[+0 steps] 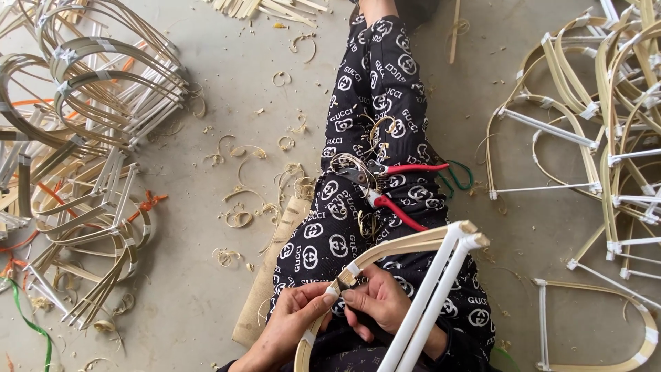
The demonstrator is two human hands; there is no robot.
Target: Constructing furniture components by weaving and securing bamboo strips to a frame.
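Note:
My left hand (292,324) and my right hand (379,303) meet over my lap, both pinching a bent bamboo strip frame (406,246) where a white tape band wraps it. The fingertips of both hands press at that taped spot. Two white bars (434,289) of the same frame run from upper right down past my right wrist. Red-handled pliers (385,189) lie open on my black patterned trouser leg (375,103), farther from me than the hands.
A pile of finished bent bamboo frames (89,103) lies at the left, another pile (606,138) at the right. Curled bamboo shavings (241,207) litter the concrete floor. A flat board (268,282) sits under my leg. Green string (458,176) lies beside the pliers.

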